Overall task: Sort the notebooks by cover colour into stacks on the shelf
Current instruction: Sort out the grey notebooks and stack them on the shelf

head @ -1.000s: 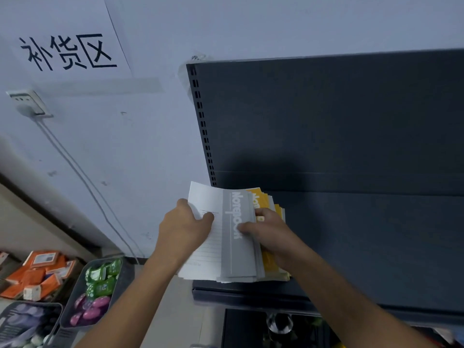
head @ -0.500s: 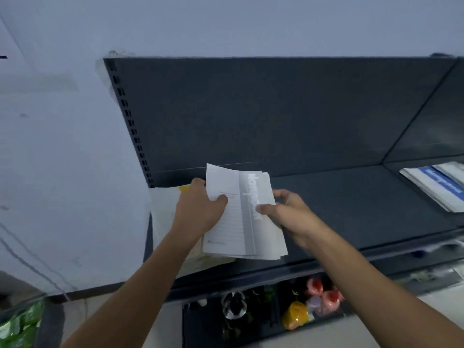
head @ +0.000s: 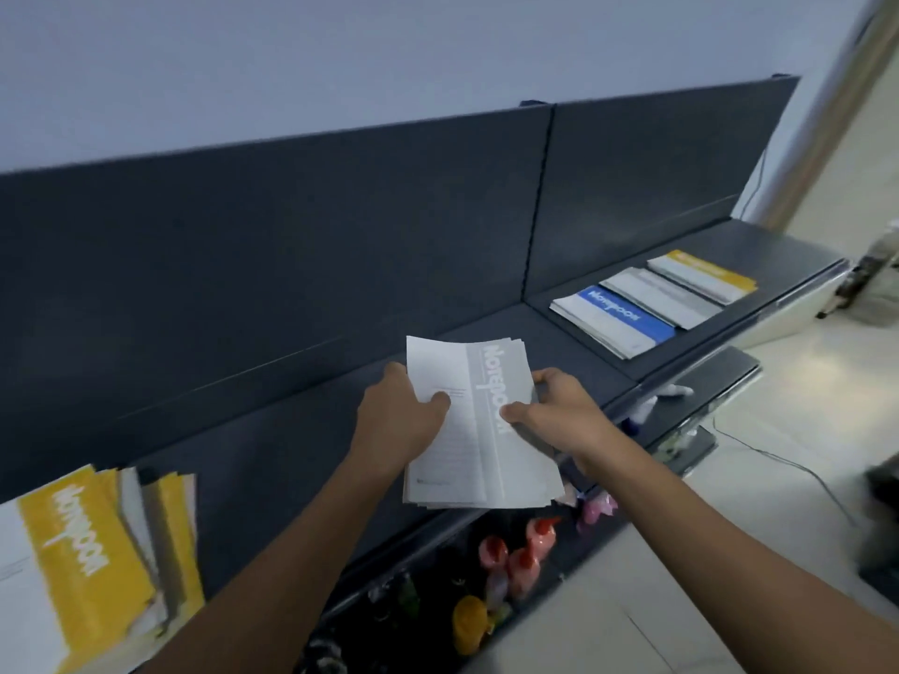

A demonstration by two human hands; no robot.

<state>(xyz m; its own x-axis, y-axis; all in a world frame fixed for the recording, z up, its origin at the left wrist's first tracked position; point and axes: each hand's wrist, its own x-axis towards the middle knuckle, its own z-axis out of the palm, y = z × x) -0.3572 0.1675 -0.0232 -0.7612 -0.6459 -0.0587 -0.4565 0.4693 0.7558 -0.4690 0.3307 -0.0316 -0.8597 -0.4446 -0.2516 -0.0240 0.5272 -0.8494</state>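
Note:
I hold a small stack of grey-striped notebooks [head: 479,430] above the dark shelf [head: 292,459]. My left hand [head: 399,415] grips its left edge with the thumb on the top cover. My right hand [head: 559,415] grips its right edge. At the shelf's left end lies a messy pile with a yellow-striped notebook [head: 82,542] on top. Far right on the shelf lie three sorted stacks side by side: a blue stack [head: 622,316], a grey stack [head: 661,296] and a yellow stack [head: 705,274].
A lower shelf [head: 691,381] under my hands holds red, pink and yellow bottles [head: 515,557]. A dark back panel [head: 340,226] rises behind the shelf. Pale floor with a thin cable [head: 778,464] lies to the right.
My view has swung right along the shelf. Both hands have lifted the grey notebooks off the mixed pile and carried them rightwards; the pile now lies far left and the sorted stacks have come into view.

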